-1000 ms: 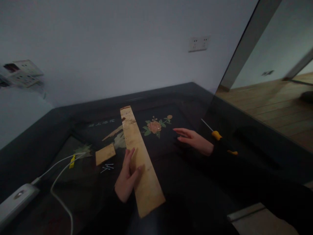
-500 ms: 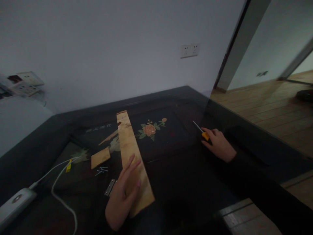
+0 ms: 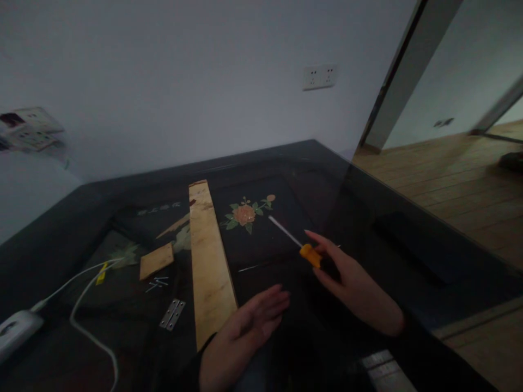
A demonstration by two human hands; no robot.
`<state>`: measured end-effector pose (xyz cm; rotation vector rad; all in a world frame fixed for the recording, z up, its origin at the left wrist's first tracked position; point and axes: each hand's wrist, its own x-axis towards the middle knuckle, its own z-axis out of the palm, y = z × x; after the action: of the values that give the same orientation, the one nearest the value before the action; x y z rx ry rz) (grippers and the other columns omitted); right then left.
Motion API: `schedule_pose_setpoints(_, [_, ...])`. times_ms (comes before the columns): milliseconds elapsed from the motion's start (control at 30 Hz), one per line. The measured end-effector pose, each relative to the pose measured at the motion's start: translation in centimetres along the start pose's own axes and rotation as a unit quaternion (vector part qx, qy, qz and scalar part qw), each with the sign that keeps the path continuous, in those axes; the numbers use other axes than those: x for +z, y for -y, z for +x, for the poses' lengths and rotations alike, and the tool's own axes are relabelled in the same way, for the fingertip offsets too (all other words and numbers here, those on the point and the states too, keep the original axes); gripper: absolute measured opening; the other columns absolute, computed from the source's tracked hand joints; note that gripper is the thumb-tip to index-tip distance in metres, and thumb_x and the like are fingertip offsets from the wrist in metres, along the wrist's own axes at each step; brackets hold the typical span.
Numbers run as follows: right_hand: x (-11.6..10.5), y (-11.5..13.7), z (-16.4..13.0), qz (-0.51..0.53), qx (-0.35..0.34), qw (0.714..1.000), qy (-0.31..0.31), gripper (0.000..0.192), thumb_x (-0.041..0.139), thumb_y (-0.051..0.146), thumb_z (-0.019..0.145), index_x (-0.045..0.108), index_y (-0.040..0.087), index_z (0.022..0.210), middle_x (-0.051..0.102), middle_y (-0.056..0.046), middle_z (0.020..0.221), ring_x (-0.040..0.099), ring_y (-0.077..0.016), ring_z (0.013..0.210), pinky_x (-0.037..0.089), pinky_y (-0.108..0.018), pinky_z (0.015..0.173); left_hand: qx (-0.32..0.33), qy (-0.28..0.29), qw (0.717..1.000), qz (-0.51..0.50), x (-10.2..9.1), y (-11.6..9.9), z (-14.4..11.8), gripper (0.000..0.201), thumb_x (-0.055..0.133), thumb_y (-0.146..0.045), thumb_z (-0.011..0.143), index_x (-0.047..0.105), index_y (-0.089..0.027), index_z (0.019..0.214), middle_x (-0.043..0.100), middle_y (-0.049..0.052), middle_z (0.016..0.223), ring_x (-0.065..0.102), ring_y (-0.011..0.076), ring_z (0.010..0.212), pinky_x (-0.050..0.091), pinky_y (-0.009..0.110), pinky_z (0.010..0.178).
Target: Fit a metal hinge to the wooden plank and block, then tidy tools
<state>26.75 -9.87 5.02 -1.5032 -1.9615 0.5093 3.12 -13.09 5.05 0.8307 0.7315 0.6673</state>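
My right hand (image 3: pixel 347 277) grips a screwdriver (image 3: pixel 309 253) by its orange and black handle, the metal shaft pointing up and left over the dark tabletop. Just right of the long wooden board (image 3: pixel 208 261), my left hand (image 3: pixel 253 326) is open with its fingers extended, covering part of the board's near end. Left of the board lie a metal hinge (image 3: pixel 172 314), several screws (image 3: pixel 157 283) and a small square wooden piece (image 3: pixel 157 261).
A white power strip (image 3: pixel 18 331) and its cable (image 3: pixel 87 332) lie on the table's left side. A flower pattern (image 3: pixel 244 214) decorates the dark tabletop (image 3: pixel 278 272). Behind stands a wall with a socket (image 3: pixel 319 77). A dark flat object (image 3: pixel 412 245) rests at the right.
My left hand has come off the board's middle and moved right, uncovering the hinge. My right hand has brought the screwdriver left and nearer to me.
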Motion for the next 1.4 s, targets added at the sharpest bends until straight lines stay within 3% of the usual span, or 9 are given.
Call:
schedule_pose_setpoints(167, [4.8, 7.5, -2.4, 0.036, -0.051, 0.998, -0.009, 0.053, 0.041, 0.018, 0.084, 0.027, 0.027, 0.135, 0.056, -0.004, 0.117, 0.056, -0.0156, 0.105, 0.051, -0.037, 0.089, -0.029, -0.081, 0.981, -0.174, 1.3, 1.7, 1.0, 0.041, 0.075, -0.04, 0.062, 0.067, -0.027, 0.101, 0.063, 0.004, 0.116, 0.048, 0.0261, 0.119, 0.032, 0.04, 0.104])
schedule_pose_setpoints(300, [6.9, 9.9, -3.1, 0.02, -0.056, 0.998, 0.0, 0.06, 0.049, 0.019, 0.08, 0.028, 0.028, 0.136, 0.056, -0.005, 0.119, 0.054, -0.0205, 0.107, 0.052, -0.039, 0.087, -0.027, -0.135, 0.97, -0.2, 1.2, 1.8, 0.7, 0.047, 0.073, -0.045, 0.063, 0.065, -0.02, 0.101, 0.065, 0.008, 0.108, 0.053, 0.0272, 0.113, 0.036, 0.039, 0.102])
schedule_pose_setpoints(467, [5.8, 8.7, -3.8, 0.047, -0.14, 0.989, 0.004, 0.054, 0.047, 0.031, 0.084, 0.031, 0.019, 0.133, 0.047, -0.006, 0.13, 0.044, -0.0164, 0.119, 0.046, -0.032, 0.097, 0.013, -0.231, 0.955, -0.184, -1.2, 0.1, -0.4, 0.034, 0.074, -0.039, 0.063, 0.064, -0.02, 0.089, 0.067, 0.005, 0.097, 0.061, 0.0232, 0.099, 0.046, 0.036, 0.091])
schedule_pose_setpoints(633, [6.2, 5.9, -5.5, 0.028, -0.1, 0.995, -0.009, 0.032, 0.05, 0.018, 0.082, 0.052, 0.025, 0.113, 0.059, -0.003, 0.108, 0.054, -0.0121, 0.1, 0.052, -0.027, 0.082, 0.083, -0.293, 0.949, -0.084, -5.6, -4.5, -2.5, 0.017, 0.068, -0.034, 0.066, 0.061, -0.019, 0.072, 0.059, 0.001, 0.062, 0.062, 0.0179, 0.067, 0.054, 0.028, 0.064])
schedule_pose_setpoints(733, [7.2, 4.8, -6.5, 0.039, -0.104, 0.994, -0.002, 0.025, 0.052, 0.014, 0.079, 0.058, 0.025, 0.101, 0.061, -0.002, 0.101, 0.056, -0.0128, 0.094, 0.052, -0.027, 0.078, 0.119, -0.336, 0.934, -0.009, -9.0, -7.3, -3.3, 0.013, 0.064, -0.029, 0.068, 0.061, -0.021, 0.078, 0.049, -0.003, 0.055, 0.051, 0.0114, 0.048, 0.049, 0.023, 0.046])
schedule_pose_setpoints(900, [8.0, 4.6, -6.7, 0.081, -0.149, 0.986, -0.006, 0.024, 0.052, 0.01, 0.078, 0.058, 0.02, 0.1, 0.063, -0.003, 0.09, 0.056, -0.0118, 0.087, 0.052, -0.024, 0.073, 0.127, -0.397, 0.898, 0.14, -14.1, -10.1, -2.9, 0.03, 0.066, -0.03, 0.066, 0.06, -0.019, 0.093, 0.048, -0.004, 0.061, 0.049, 0.0097, 0.053, 0.043, 0.018, 0.046])
schedule_pose_setpoints(1100, [8.1, 4.9, -6.4, 0.1, -0.15, 0.983, -0.031, 0.024, 0.052, 0.009, 0.078, 0.059, 0.02, 0.098, 0.064, -0.002, 0.085, 0.056, -0.0102, 0.081, 0.051, -0.022, 0.071, -0.015, -0.441, 0.762, 0.475, -20.2, -13.5, -1.2, 0.033, 0.051, -0.044, 0.075, 0.058, -0.013, 0.084, 0.052, -0.003, 0.058, 0.048, 0.0117, 0.056, 0.039, 0.02, 0.053])
schedule_pose_setpoints(1267, [8.3, 4.5, -6.3, 0.098, -0.161, 0.982, -0.03, 0.024, 0.05, 0.009, 0.078, 0.059, 0.018, 0.098, 0.063, -0.003, 0.083, 0.057, -0.0098, 0.079, 0.051, -0.02, 0.068, -0.078, -0.436, 0.536, 0.718, -24.3, -15.1, 0.7, 0.048, 0.046, -0.04, 0.081, 0.054, -0.01, 0.117, 0.064, 0.008, 0.095, 0.056, 0.0198, 0.082, 0.04, 0.023, 0.066])
schedule_pose_setpoints(1400, [8.3, 4.4, -6.1, 0.094, -0.165, 0.981, -0.028, 0.024, 0.049, 0.007, 0.077, 0.059, 0.017, 0.097, 0.063, -0.004, 0.082, 0.058, -0.0098, 0.078, 0.052, -0.02, 0.067, -0.062, -0.397, 0.505, 0.764, -25.5, -15.1, 1.3, 0.055, 0.042, -0.049, 0.082, 0.054, -0.009, 0.118, 0.064, 0.01, 0.101, 0.056, 0.0218, 0.084, 0.041, 0.027, 0.071])
